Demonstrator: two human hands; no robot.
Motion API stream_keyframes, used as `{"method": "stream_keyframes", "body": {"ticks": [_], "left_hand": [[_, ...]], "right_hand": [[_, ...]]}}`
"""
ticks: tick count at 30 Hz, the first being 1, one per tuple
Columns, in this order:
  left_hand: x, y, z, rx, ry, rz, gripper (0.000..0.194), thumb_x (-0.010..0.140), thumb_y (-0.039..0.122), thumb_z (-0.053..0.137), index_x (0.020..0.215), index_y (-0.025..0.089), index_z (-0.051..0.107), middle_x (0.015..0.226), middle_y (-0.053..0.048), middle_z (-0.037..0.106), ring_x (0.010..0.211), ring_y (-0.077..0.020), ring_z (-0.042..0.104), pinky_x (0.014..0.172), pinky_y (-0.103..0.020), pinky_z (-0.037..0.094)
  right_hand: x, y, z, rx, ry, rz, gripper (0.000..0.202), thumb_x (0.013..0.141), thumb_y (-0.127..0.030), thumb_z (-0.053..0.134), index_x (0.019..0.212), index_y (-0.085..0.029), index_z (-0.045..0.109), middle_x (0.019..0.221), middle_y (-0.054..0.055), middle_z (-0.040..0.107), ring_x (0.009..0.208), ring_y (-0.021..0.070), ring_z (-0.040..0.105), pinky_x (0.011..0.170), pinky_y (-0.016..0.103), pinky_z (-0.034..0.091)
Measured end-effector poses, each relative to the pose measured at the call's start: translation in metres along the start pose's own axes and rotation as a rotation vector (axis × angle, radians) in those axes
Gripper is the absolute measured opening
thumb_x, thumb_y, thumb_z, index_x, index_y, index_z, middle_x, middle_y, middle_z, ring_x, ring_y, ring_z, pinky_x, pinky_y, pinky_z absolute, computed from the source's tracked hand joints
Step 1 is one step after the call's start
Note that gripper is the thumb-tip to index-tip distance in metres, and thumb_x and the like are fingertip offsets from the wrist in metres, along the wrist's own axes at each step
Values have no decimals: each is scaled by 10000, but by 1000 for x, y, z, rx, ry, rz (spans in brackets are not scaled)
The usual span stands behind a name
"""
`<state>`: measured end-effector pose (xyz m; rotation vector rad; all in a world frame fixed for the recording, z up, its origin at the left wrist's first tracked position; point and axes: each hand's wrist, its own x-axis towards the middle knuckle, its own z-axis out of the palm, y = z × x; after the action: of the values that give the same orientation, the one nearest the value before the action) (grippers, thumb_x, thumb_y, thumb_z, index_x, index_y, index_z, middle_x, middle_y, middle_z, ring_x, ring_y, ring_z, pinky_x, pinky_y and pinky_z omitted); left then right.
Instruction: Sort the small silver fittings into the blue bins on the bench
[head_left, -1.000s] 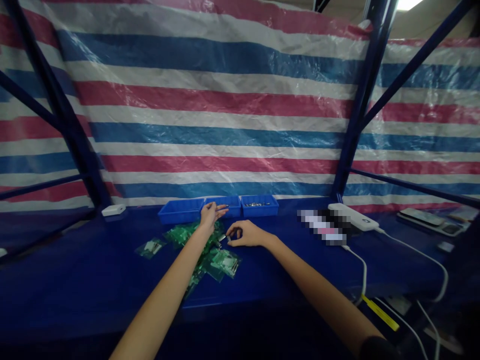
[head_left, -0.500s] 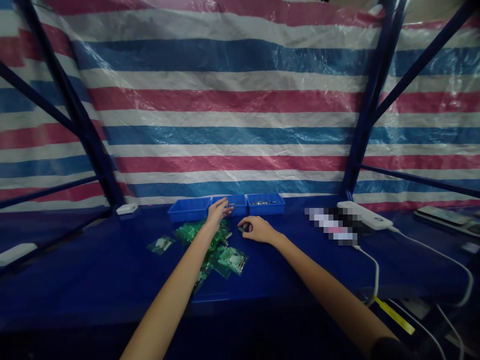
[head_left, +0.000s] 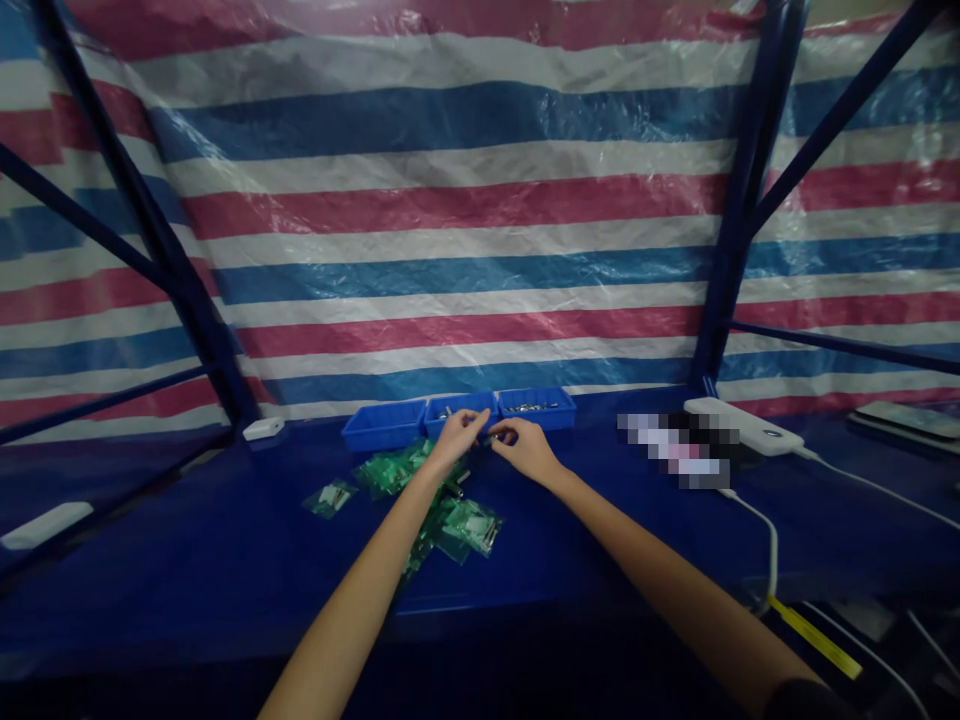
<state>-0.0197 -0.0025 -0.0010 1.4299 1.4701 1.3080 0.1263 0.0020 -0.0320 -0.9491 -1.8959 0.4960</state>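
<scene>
My left hand [head_left: 459, 436] is in front of the middle blue tray [head_left: 435, 424], its fingers drawn together and pointing towards my other hand. My right hand [head_left: 527, 450] is closed in a pinch just to the right of it, in front of the right blue tray [head_left: 556, 420]. Something small shows at its fingertips, too small to name. The two hands' fingertips nearly meet. Beneath my left hand and forearm lies a heap of small clear bags [head_left: 390, 472] with a green tint; some hold pale and metallic pieces. A single bag [head_left: 330, 497] lies apart on the left.
Small metal parts lie in the right tray; the left blue tray [head_left: 384, 428] stands beside the others on the blue table [head_left: 225, 560]. To the right are a white power bank [head_left: 742, 427], a cable and a blurred-out object. A striped sheet [head_left: 465, 230] hangs behind.
My left hand has come away from over the middle tray, moving right and closer to me, and its fingers have drawn together. My right hand has moved slightly up, its pinch kept.
</scene>
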Motion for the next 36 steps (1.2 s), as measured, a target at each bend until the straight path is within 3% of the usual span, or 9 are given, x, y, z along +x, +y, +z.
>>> {"method": "stream_keyframes", "body": {"ticks": [5,10,13,16,20,24,28,31,36], "left_hand": [[-6,0,10,-43,-102,-88,274,760,420,593,730,148,593,525,19,545,396,-87,476,386,-200,279],[-12,2,16,-254,-324,-155,341,795,443,551,924,137,628,615,-13,606,427,-79,516,414,-191,288],[-12,3,15,-366,-372,-234,355,810,441,537,959,129,619,628,-30,625,448,-80,540,432,-181,315],[-10,3,12,-412,-323,-276,309,810,408,554,875,114,621,594,-27,617,443,-82,543,432,-182,325],[-2,0,7,-465,-145,-282,223,738,324,661,774,109,613,574,-17,611,456,-83,550,439,-186,334],[7,-6,0,-547,63,-236,126,718,214,674,746,104,619,609,-19,631,510,-91,586,483,-189,369],[13,-9,-9,-553,233,-169,125,748,154,621,860,102,633,713,-44,672,555,-94,615,502,-182,391],[16,-10,-13,-530,243,-138,220,748,137,605,965,99,619,797,-76,685,572,-96,627,494,-170,393],[10,-2,-14,-498,78,-123,347,743,217,601,1079,130,590,1029,-129,652,614,-129,651,504,-191,416]], "right_hand": [[4,-10,-3,202,266,35,222,739,-268,551,898,-163,665,889,57,678,662,134,581,616,257,470],[7,-9,-3,307,249,32,297,770,-318,534,999,-159,637,961,78,662,720,143,584,556,234,450],[6,-9,-3,292,237,-24,298,790,-314,525,1031,-167,620,1007,83,643,790,154,588,583,237,453],[5,-9,-3,206,230,-93,229,806,-273,512,979,-175,628,981,73,637,840,159,586,652,254,457],[1,-2,-1,101,146,-105,241,788,-208,512,1008,-172,603,948,66,615,797,146,583,619,246,446],[-3,3,3,54,-45,-139,308,767,-197,548,1074,-190,574,890,30,622,754,130,577,687,267,453],[-11,-2,4,-61,-288,-299,231,778,-233,586,1005,-226,629,1007,40,624,934,167,553,841,336,402],[-16,-6,5,-143,-403,-341,269,802,-274,583,1070,-265,613,1069,38,616,1010,188,514,872,369,364],[-19,-5,13,-114,-413,-324,284,792,-317,604,1065,-239,596,1038,29,640,969,181,534,862,353,369]]}}
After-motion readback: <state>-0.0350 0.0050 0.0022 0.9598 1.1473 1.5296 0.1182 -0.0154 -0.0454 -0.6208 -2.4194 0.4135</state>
